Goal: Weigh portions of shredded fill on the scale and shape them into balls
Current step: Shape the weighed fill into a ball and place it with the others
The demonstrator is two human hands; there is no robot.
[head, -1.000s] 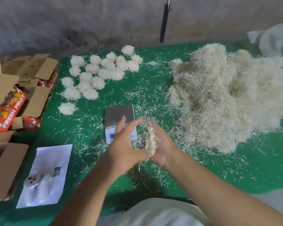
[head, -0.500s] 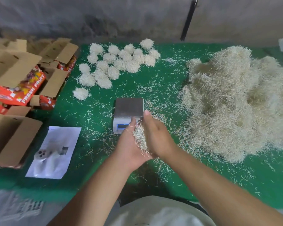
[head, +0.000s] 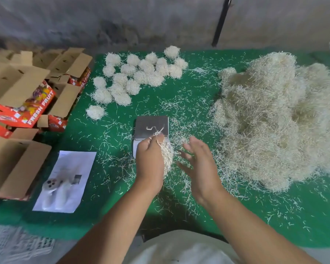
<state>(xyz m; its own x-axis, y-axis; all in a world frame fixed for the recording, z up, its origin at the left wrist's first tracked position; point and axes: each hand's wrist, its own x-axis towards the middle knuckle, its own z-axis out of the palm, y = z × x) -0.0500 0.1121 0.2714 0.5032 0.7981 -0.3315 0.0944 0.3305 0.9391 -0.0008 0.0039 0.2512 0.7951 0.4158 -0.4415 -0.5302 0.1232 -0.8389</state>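
Your bench (head: pixel 189 88) wears matt green felt-like cloth. The scale (head: pixel 151 124) has a dull brushed-metal plate, and the fill (head: pixel 274 121) looks dry, wiry and papery. The boxes (head: pixel 17 82) are plain matt cardboard.

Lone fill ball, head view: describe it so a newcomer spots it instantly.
Start at the green felt-covered table, then find the cluster of white shredded-fill balls at its far left, beside the brown cardboard fruit boxes. The lone white shredded-fill ball sits just below that cluster, toward the small square steel-topped scale. Unlike the rest, it touches no other ball.
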